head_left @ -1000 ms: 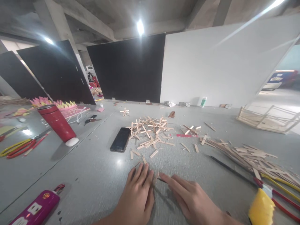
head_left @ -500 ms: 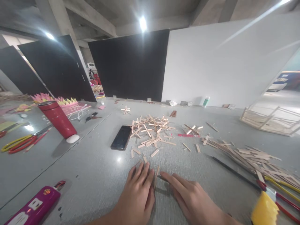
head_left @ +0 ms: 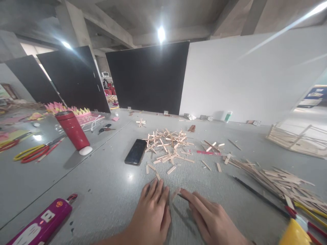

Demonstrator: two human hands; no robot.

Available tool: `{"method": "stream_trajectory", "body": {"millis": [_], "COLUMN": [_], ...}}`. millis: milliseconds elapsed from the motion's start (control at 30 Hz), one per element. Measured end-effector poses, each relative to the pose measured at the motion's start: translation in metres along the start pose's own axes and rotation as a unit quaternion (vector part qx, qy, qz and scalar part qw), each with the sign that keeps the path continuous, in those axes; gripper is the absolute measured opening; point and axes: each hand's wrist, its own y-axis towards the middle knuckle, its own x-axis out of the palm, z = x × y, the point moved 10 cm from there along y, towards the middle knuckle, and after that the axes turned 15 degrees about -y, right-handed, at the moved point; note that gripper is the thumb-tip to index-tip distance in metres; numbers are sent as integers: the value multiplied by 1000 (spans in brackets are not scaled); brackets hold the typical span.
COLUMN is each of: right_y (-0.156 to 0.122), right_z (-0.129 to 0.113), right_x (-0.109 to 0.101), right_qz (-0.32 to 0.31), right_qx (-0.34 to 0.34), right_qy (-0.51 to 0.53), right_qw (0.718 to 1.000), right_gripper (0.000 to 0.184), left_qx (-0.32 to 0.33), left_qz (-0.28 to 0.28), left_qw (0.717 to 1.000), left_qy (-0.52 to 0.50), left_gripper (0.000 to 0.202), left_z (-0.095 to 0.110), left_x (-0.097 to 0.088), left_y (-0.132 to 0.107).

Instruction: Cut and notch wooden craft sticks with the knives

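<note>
My left hand [head_left: 150, 211] lies palm down on the table, fingers stretched forward and close together. Just beyond its fingertips are short wooden strips [head_left: 157, 175]. To its right, my right hand [head_left: 208, 212] is closed in a pinch, index finger extended. At that fingertip a small thin wooden strip [head_left: 175, 193] sticks out, tilted, with a shadow on the table below. Something narrow and dark shows under the index finger; I cannot tell what it is. A heap of short wooden strips, some in crossed star shapes [head_left: 163, 144], lies ahead of both hands.
A phone [head_left: 136, 152] lies left of the heap. Further left are a red flask [head_left: 73, 131], scissors [head_left: 35, 153] and a purple device [head_left: 42, 223]. At right lie a pile of wooden strips [head_left: 278, 180], a black pencil-like rod [head_left: 260, 196] and a yellow object [head_left: 295, 233]. Panels [head_left: 148, 78] stand behind.
The small strip beside my left index finger has moved right and tilted, now at my right fingertip. My right hand has shifted slightly right. The camera view has tilted up a little.
</note>
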Motion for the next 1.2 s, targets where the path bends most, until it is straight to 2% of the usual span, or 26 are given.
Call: {"method": "stream_trajectory", "body": {"millis": [200,467,933,1000,1100,1200], "right_y": [-1,-3,2,1,0,0], "right_z": [2,-1,-7,-7,-6,-5], "right_x": [-2,5,13,15,17,17], "right_qz": [-2,-38,-80,-82,-73,-63], "right_qx": [7,-13,-30,-33,-42,-46], "right_qy": [-9,-9,-33,-30,-28,-26], "right_qw": [1000,999,996,996,996,997], "right_gripper": [41,36,27,27,27,28], "left_qx": [0,-55,-36,-32,-9,63], "left_qz": [-10,32,33,39,45,40], "left_qw": [1000,998,999,999,997,991], "left_qy": [5,15,15,-7,-67,-115], "left_gripper": [45,42,41,46,72,82], "left_z": [3,1,-1,-2,3,21], "left_x": [-4,-12,-8,-10,-16,-24], "left_y": [1,0,1,1,5,10]}}
